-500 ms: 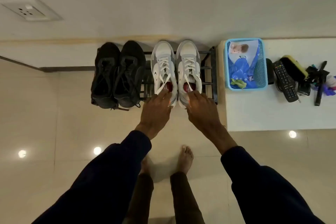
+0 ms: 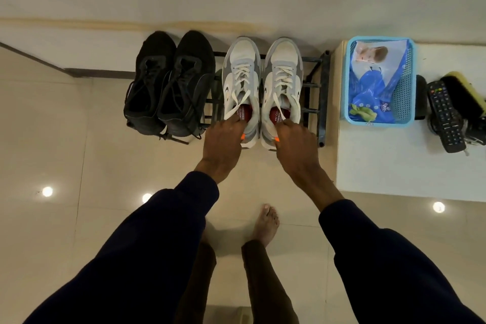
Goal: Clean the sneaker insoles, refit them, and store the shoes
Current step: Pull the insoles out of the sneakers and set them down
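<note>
On the shoe rack (image 2: pixel 325 92), the left sneaker (image 2: pixel 240 81) is being gripped at its heel by the left hand (image 2: pixel 223 144), arm being stretched forward, fingers curled over the collar. Just beside it on the rack, the right sneaker (image 2: pixel 283 81) is being gripped likewise by the right hand (image 2: pixel 296 148).
</note>
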